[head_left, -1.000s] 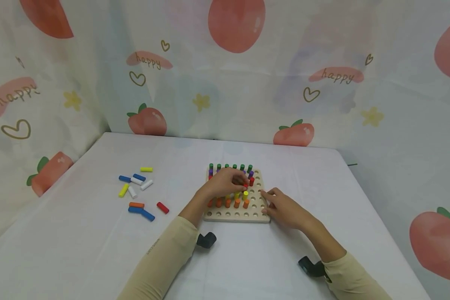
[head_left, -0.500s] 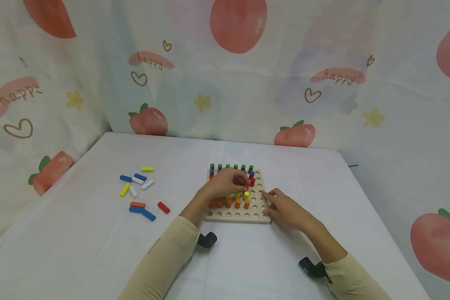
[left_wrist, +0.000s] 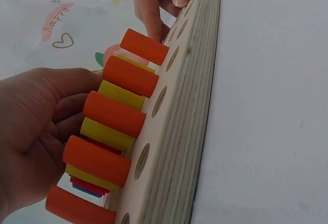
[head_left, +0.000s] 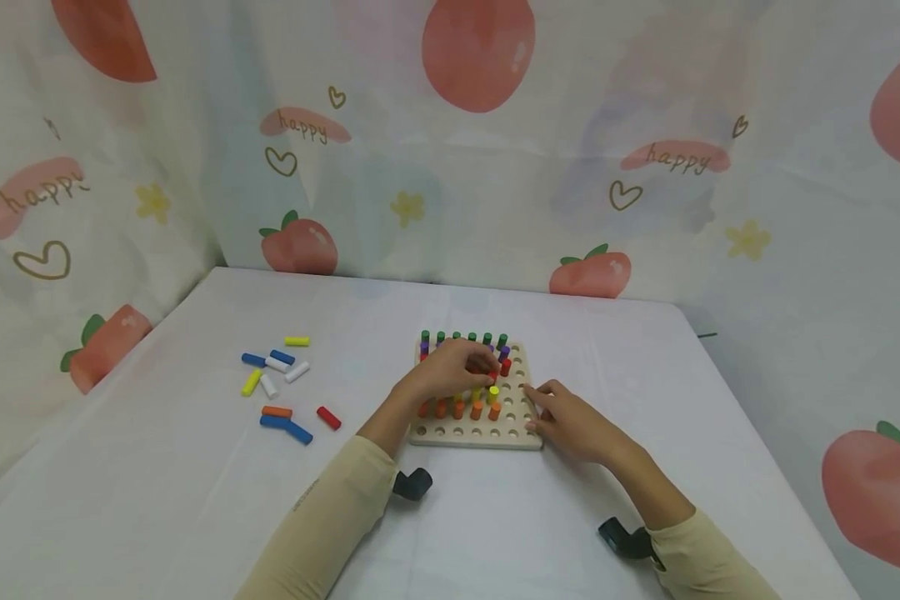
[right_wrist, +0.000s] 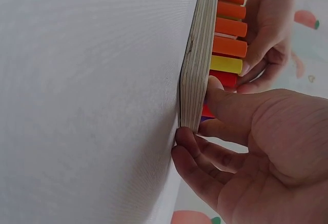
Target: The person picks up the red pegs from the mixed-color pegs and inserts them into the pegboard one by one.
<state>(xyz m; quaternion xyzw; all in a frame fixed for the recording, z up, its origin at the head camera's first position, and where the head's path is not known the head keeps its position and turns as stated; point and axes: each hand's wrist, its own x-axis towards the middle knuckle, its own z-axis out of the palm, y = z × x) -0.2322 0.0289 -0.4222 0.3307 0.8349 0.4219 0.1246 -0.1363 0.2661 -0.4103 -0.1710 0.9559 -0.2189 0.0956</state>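
Observation:
A wooden pegboard (head_left: 476, 443) lies on the table, with rows of upright green, purple, red, yellow and orange pegs. My left hand (head_left: 453, 367) reaches over its middle, thumb and fingers pinching a red peg (head_left: 492, 378) that stands at the board behind a yellow peg (head_left: 493, 395). Part of the red and purple rows is hidden beneath that hand. At the board's right edge, my right hand (right_wrist: 271, 142) grips the wood, its thumb on the top face and fingers against the side. Orange pegs (left_wrist: 115, 112) fill the row nearest the left wrist camera.
Loose pegs lie left of the board: a red peg (head_left: 328, 417), an orange peg (head_left: 277, 412), blue pegs (head_left: 287, 428), white pegs (head_left: 297, 372) and yellow pegs (head_left: 251, 382). A patterned curtain (head_left: 480, 183) hangs behind the white table (head_left: 195, 500).
The whole head view has shifted slightly. Both hands keep their places: the left on the red peg, the right at the board's edge.

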